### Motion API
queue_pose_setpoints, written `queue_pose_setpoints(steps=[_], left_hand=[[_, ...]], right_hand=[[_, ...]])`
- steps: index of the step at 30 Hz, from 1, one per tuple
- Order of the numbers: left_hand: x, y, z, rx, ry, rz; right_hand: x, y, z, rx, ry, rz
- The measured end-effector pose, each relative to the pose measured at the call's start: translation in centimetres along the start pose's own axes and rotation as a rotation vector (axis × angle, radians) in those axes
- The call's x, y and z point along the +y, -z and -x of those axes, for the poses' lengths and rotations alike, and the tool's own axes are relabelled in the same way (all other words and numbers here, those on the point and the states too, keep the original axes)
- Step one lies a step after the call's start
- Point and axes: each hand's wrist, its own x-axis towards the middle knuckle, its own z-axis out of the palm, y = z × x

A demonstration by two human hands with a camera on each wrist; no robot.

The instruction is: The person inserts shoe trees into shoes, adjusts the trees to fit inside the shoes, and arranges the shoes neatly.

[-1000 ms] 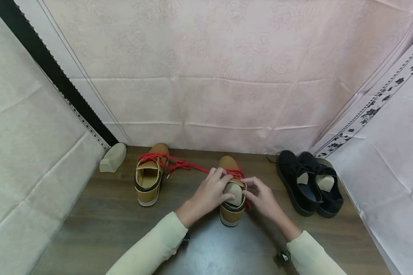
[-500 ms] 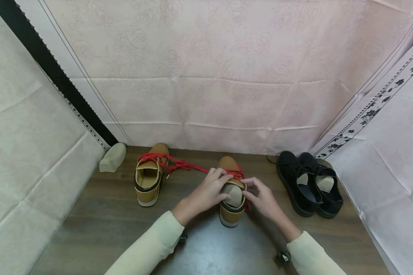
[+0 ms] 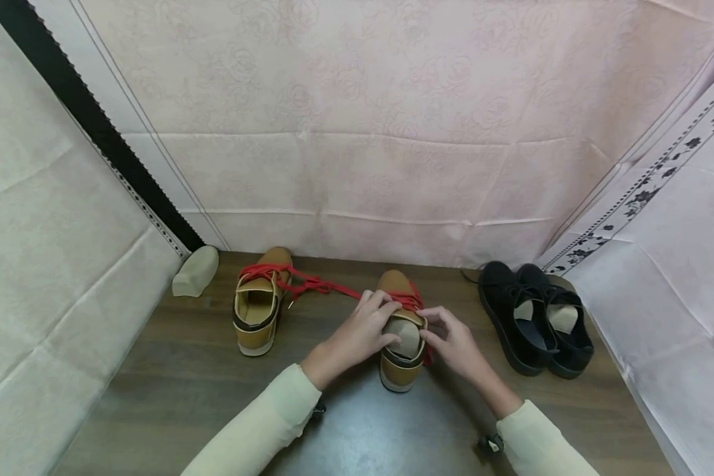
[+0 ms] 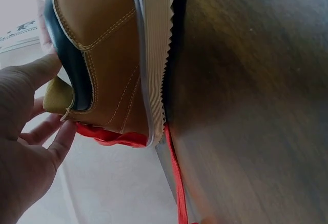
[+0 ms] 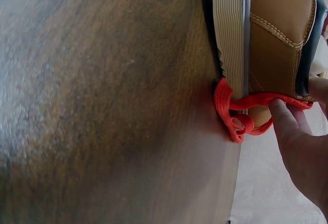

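Observation:
Both hands are at a tan lace-up shoe (image 3: 397,378) with red laces (image 3: 333,285), toe pointing toward the wall. A pale shoe insert (image 3: 402,338) fills its opening. My left hand (image 3: 352,337) holds the left of the collar, thumb at the rim and fingertips by the tongue, as the left wrist view shows. On the other side, my right hand (image 3: 453,344) pinches the upper edge, its thumb at the rim. A fingertip (image 5: 279,106) of it touches the red laces outside. Inside the shoe, the fingertips are partly hidden.
The matching tan shoe (image 3: 254,337) stands to the left, its opening unfilled, joined by the red laces. A loose pale insert (image 3: 195,272) lies in the left corner. Black shoes (image 3: 514,344) with pale inserts stand right. Pale fabric walls (image 3: 357,178) enclose the wooden surface (image 3: 190,390).
My left hand and forearm have shifted slightly left, and the thumb tip has drawn back a little across the insert. The right hand and the shoes stay in place.

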Motion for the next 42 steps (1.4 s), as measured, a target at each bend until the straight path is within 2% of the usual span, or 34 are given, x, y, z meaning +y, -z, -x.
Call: queue_pose_setpoints(steps=[10, 19, 34, 42], left_hand=[[0.23, -0.25, -0.06, -0.034, 0.014, -0.043], [0.17, -0.04, -0.24, -0.04, 0.035, -0.007], [0.36, -0.8, -0.71, -0.061, 0.029, -0.098], [0.2, -0.54, -0.77, -0.072, 0.044, -0.069]], right_hand=[[-0.2, 0.03, 0.0, 0.007, -0.013, 0.015], [-0.12, 0.06, 0.04, 0.0, -0.019, 0.018], [-0.76, -0.01, 0.23, -0.003, -0.026, -0.018], [-0.7, -0.29, 0.03, 0.004, -0.035, -0.012]])
